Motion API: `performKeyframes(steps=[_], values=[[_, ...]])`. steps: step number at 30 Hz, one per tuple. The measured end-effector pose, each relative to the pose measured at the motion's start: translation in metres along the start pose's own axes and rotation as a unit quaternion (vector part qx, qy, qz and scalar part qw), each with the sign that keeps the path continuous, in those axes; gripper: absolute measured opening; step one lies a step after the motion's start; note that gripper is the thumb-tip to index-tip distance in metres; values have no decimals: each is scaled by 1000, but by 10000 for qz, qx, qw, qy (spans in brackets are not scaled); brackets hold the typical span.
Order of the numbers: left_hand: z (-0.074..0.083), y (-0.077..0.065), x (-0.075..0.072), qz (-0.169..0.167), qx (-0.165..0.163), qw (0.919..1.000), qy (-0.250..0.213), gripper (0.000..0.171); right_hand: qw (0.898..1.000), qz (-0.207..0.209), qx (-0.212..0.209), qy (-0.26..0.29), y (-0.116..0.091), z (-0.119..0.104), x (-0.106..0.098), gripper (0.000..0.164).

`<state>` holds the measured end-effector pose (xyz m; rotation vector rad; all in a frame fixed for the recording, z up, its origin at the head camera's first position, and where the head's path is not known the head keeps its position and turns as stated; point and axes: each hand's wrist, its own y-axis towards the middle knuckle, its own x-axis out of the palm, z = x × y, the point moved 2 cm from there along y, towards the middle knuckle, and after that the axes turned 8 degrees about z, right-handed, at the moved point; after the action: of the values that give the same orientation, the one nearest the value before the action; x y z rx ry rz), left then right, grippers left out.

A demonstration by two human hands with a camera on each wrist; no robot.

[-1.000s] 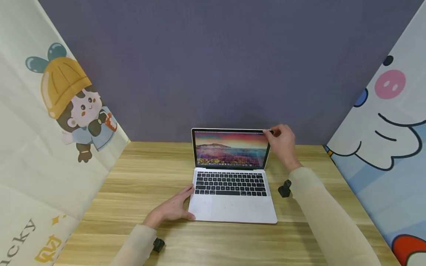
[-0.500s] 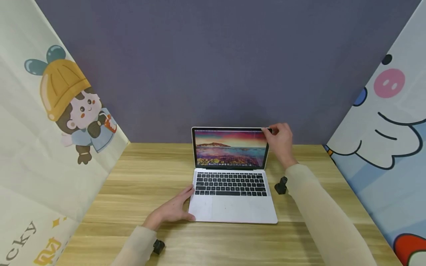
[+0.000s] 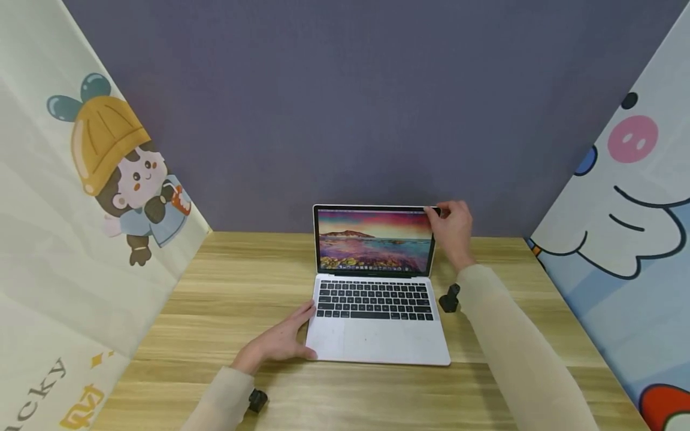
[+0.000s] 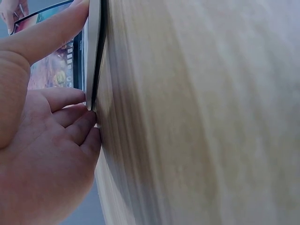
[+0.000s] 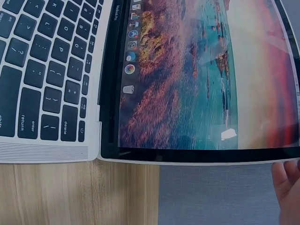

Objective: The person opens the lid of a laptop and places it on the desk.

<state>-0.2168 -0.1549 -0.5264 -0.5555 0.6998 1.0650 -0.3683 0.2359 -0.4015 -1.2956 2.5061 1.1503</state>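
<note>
An open silver laptop with a black keyboard rests on the wooden table, its lit screen showing a seaside picture. My right hand pinches the lid's top right corner between thumb and fingers. At the right edge of the right wrist view, curled fingers show by the lid's rim. My left hand lies along the left side of the base, thumb near the front corner. In the left wrist view, the thumb stretches along the base's edge and the other fingertips touch its side.
A wood-grain table lies under the laptop. Behind it rises a grey-blue wall panel. Printed cloths with cartoon figures hang at the left and right. Small black wrist cameras sit by both sleeves.
The laptop's lid has tilted slightly back and its screen looks brighter. My right hand and forearm have shifted a little left with it. My left hand stays in place.
</note>
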Motion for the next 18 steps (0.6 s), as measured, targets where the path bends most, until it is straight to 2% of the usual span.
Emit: performKeyframes(steps=[11, 18], values=[[2, -3, 0, -10, -25, 10000, 7, 110, 9999, -16, 129, -11, 3, 2, 5, 38], [1, -2, 1, -20, -6, 10000, 12, 110, 9992, -116, 339, 198, 3, 1, 5, 39]])
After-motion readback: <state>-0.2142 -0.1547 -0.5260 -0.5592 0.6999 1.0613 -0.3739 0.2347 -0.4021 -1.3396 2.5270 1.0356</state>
